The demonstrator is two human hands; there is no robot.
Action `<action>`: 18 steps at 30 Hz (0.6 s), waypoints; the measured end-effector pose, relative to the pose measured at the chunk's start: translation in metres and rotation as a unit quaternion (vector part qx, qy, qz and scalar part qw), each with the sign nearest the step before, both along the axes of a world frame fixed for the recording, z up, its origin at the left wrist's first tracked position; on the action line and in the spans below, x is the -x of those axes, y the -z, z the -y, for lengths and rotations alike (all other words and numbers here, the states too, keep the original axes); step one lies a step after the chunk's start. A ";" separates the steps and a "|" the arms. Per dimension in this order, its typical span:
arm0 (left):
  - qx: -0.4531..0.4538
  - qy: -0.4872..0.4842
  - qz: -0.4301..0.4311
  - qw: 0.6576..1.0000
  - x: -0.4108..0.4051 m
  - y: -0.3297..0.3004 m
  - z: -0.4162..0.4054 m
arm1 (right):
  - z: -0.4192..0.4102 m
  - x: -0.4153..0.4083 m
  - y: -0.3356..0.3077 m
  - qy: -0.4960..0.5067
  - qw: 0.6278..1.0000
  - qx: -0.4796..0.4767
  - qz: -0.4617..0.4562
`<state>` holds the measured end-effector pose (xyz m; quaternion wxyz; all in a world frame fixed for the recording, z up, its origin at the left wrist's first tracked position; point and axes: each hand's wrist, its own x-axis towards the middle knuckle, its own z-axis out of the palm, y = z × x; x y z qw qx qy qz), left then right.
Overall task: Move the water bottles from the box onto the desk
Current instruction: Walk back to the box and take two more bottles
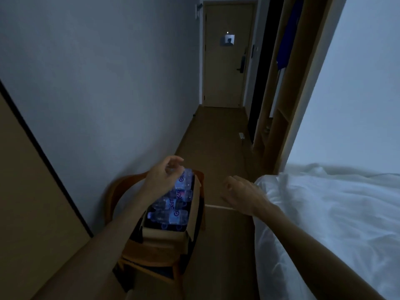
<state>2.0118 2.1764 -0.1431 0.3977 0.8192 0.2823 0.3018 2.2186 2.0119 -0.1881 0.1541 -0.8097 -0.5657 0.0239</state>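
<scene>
An open cardboard box [190, 215] stands on a wooden chair [121, 187] against the left wall. Several clear water bottles [171, 216] with purple labels lie inside it. My left hand [161, 176] is over the far end of the box, its fingers curled around the neck of the farthest water bottle [184, 180], which tilts up a little. My right hand [241, 194] hovers to the right of the box over the floor, with its fingers apart and nothing in it.
A tan flat surface with a dark edge [26, 191] fills the lower left. A bed with white bedding [324, 213] is on the right. A narrow corridor [216, 137] leads to a closed door [227, 61]. The room is dim.
</scene>
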 end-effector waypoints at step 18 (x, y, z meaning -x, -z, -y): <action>0.111 -0.205 0.036 0.972 -0.103 0.063 -0.160 | -0.242 -0.147 0.049 -0.185 0.980 0.049 -0.060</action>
